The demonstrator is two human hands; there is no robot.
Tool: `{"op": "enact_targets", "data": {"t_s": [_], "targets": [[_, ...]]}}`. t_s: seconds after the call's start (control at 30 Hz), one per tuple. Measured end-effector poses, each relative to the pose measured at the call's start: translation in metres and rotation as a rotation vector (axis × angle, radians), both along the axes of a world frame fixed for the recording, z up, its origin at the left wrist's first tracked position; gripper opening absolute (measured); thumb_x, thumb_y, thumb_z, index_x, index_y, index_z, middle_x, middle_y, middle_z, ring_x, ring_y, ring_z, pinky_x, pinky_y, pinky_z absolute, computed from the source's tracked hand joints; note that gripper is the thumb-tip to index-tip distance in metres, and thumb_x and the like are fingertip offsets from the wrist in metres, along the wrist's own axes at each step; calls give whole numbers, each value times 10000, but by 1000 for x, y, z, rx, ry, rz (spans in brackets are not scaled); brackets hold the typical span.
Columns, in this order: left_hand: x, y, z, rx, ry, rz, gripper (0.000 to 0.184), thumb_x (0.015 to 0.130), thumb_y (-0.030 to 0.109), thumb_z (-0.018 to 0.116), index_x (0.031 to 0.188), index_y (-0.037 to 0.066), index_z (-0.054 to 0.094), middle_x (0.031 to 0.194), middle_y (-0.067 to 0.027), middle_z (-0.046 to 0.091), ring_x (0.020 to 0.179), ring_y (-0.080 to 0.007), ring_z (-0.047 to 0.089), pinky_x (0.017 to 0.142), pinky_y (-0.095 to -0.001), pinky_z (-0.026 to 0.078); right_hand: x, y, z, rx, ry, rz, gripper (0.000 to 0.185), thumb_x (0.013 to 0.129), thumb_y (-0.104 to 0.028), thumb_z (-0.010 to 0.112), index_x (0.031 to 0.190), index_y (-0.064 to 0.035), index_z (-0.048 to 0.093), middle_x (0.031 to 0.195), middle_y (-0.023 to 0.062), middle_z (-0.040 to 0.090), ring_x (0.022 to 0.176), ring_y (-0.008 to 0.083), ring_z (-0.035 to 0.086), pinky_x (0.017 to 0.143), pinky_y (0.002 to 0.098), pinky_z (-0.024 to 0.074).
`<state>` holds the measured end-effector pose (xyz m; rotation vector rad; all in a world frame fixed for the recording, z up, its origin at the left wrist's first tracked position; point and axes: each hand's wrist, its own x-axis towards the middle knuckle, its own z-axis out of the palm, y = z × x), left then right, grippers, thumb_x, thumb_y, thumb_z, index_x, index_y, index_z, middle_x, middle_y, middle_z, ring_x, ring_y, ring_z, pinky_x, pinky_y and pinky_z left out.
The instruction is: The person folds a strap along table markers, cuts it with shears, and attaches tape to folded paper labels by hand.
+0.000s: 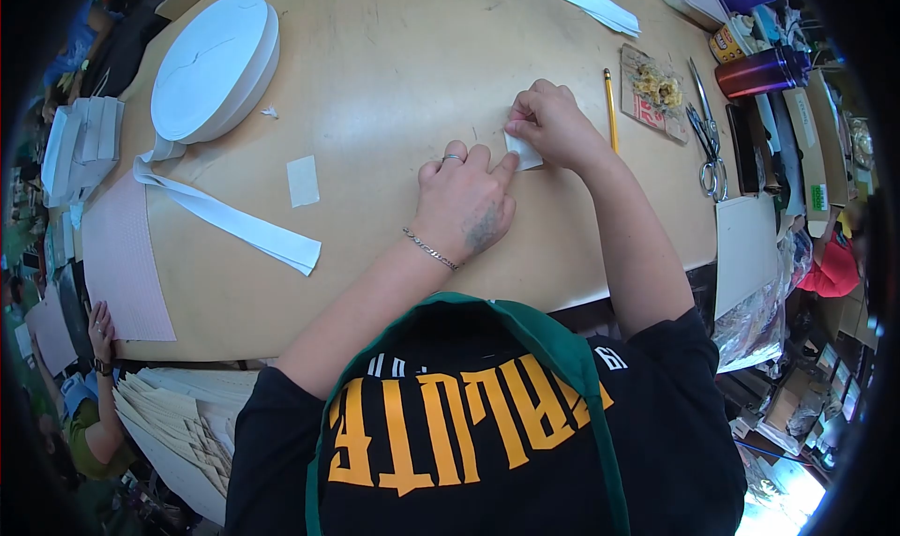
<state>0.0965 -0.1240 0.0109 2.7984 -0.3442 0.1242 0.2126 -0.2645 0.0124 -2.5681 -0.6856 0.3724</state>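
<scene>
A small white piece of paper or fabric (523, 152) lies on the table under my two hands. My right hand (555, 126) pinches its upper edge between thumb and fingers. With its index finger stretched out, my left hand (466, 199) presses on the left side of the same piece, the other fingers bent and apart. Part of the piece is hidden by the fingers. To the left lies a similar white rectangle (303, 181), flat on the tabletop. A yellow pencil (611, 110) is just right of my right hand.
On the table (394, 96) are a large white roll (211, 63) with its loose strip (234, 219), white strips (581, 2), a stained cardboard piece (654, 94), scissors (710, 138) and a purple tumbler (764, 70). At left, another person's hand (100, 330) touches a pinkish sheet (127, 264).
</scene>
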Motion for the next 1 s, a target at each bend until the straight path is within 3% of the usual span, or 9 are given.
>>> {"op": "enact_targets", "data": {"t_s": [0.2,0.4,0.5,0.6,0.7,0.8,0.9,1.0], "targets": [[1,0,2,5,31,2,438,721,207,587,1158,190,607,852,-38,530,871,-229,513,682,-389,446,-2,1,0,-24,-47,4,119,795,-172,662,835,-66,627,929,110,551,922,292,489,830,373,422],[0,0,2,8,36,10,435,722,206,590,1156,187,608,854,-44,531,874,-237,515,677,-398,452,6,-18,-4,366,195,-163,119,841,-123,630,916,-32,616,884,77,525,814,164,532,743,299,458],[1,-1,4,6,59,12,427,724,203,586,1150,185,611,856,-46,533,878,-240,517,681,-402,454,-2,-23,-9,387,207,-117,127,834,-105,644,929,-28,611,870,49,518,804,128,511,727,271,455],[1,-1,4,15,67,11,422,726,204,582,1147,187,613,858,-48,535,881,-239,520,682,-404,456,-8,-21,-9,315,65,-31,153,798,-84,672,935,-46,615,864,49,525,809,158,511,731,276,450],[3,-1,4,25,67,8,423,729,206,576,1150,194,613,861,-49,538,884,-237,522,681,-405,458,-15,-17,-5,318,-277,46,159,752,-60,687,900,-59,629,854,47,539,809,199,507,722,289,448],[3,-2,4,29,68,18,430,734,207,570,1162,203,609,865,-49,542,886,-235,523,679,-402,460,-26,-16,3,201,-391,174,174,698,-42,698,865,-75,658,852,40,547,814,232,495,715,315,448],[3,-2,5,33,75,19,439,737,204,565,1174,209,606,869,-49,545,888,-234,524,680,-399,463,-33,-15,-5,161,-410,128,137,680,-118,687,813,-151,683,831,-2,554,842,231,502,701,346,443],[3,-1,6,31,85,13,443,739,202,564,1181,209,602,870,-49,546,889,-234,525,684,-397,466,-37,-16,-3,117,-443,137,220,681,-71,704,892,-135,703,850,25,553,821,227,495,703,329,456]]}}
